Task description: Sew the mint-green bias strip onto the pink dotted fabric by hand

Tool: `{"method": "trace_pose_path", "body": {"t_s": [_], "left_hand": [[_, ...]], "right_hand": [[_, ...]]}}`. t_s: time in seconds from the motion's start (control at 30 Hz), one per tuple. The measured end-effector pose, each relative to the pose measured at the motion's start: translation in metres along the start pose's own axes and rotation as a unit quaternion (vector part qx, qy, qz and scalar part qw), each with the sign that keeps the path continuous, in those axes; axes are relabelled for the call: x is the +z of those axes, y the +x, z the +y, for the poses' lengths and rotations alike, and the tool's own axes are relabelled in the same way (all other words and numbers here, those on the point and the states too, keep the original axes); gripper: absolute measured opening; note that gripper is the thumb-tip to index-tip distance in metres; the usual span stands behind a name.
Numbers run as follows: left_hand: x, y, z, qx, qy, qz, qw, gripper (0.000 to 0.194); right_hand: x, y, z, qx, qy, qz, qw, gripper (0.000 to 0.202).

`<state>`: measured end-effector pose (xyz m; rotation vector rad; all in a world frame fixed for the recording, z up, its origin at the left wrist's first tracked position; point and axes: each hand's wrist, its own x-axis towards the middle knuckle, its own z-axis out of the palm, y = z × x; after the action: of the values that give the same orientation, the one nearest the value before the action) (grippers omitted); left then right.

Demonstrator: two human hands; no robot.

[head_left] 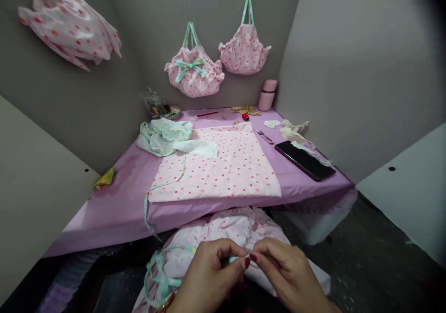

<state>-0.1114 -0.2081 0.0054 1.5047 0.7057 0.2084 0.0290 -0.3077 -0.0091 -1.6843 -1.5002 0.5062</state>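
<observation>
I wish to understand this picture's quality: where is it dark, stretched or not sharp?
In the head view, the upper-right corner fades to black; same view, the hanging dotted cloth at upper left looks stretched and smeared; same view, the floor is much darker than the lilac tablecloth; same view, the small mint fabric between left hand and right hand lacks fine detail.

Head view | from above, facing forward — down | hands (213, 270) close — table (130, 183) beyond
</observation>
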Motion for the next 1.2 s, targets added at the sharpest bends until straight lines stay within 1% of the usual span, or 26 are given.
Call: {"method": "trace_pose_path", "body": {"t_s": [0.17, 0.27, 0.37, 0.4, 0.47, 0.53, 0.57, 0.6, 0.63, 0.7, 0.8, 0.87, 1.03, 1.2], "left_hand": [[-0.003, 0.002, -0.004, -0.039, -0.065, -0.025, 0.997, 0.028], [-0.004, 0.004, -0.006, -0.048, -0.071, -0.027, 0.996, 0.031], [-0.003, 0.003, -0.005, -0.021, -0.048, -0.004, 0.999, 0.027], [-0.003, 0.002, -0.003, -0.008, -0.035, 0.005, 0.999, 0.024], [-0.002, 0.001, 0.0, 0.014, 0.001, 0.027, 1.0, 0.021], [-0.002, 0.0, 0.003, 0.027, 0.045, 0.047, 0.998, 0.02], [-0.002, -0.001, 0.005, 0.032, 0.065, 0.053, 0.996, 0.021], [-0.002, -0.001, 0.007, 0.037, 0.082, 0.059, 0.994, 0.021], [-0.002, -0.001, 0.008, 0.042, 0.097, 0.062, 0.993, 0.021], [-0.002, -0.001, 0.01, 0.051, 0.117, 0.066, 0.99, 0.021], [-0.003, -0.002, 0.01, 0.055, 0.131, 0.071, 0.987, 0.019], [-0.003, -0.002, 0.01, 0.052, 0.131, 0.07, 0.988, 0.02], [-0.003, -0.002, 0.006, 0.054, 0.095, 0.06, 0.992, 0.021], [-0.003, 0.0, 0.004, 0.044, 0.062, 0.058, 0.995, 0.021]], "right_hand": [[0.004, 0.0, 0.004, 0.016, 0.014, 0.038, 0.999, 0.028], [0.005, 0.002, 0.003, 0.019, 0.022, 0.045, 0.999, 0.029], [0.007, 0.002, 0.004, 0.032, 0.03, 0.043, 0.998, 0.029], [0.008, 0.001, 0.005, 0.041, 0.031, 0.046, 0.998, 0.026], [0.008, -0.002, 0.007, 0.056, 0.031, 0.08, 0.995, 0.017], [0.006, -0.006, 0.007, 0.058, 0.027, 0.137, 0.989, 0.013], [0.005, -0.008, 0.006, 0.055, 0.023, 0.154, 0.986, 0.012], [0.003, -0.009, 0.005, 0.05, 0.019, 0.157, 0.986, 0.011], [0.001, -0.01, 0.003, 0.045, 0.015, 0.145, 0.988, 0.011], [-0.001, -0.01, -0.001, 0.027, 0.001, 0.098, 0.995, 0.012], [-0.002, -0.007, -0.004, -0.021, -0.034, 0.05, 0.998, 0.018], [0.0, -0.006, -0.004, -0.034, -0.054, 0.039, 0.997, 0.022], [0.002, -0.008, 0.0, -0.01, -0.047, -0.003, 0.999, 0.026], [0.002, -0.01, 0.004, -0.006, -0.043, -0.001, 0.999, 0.028]]}}
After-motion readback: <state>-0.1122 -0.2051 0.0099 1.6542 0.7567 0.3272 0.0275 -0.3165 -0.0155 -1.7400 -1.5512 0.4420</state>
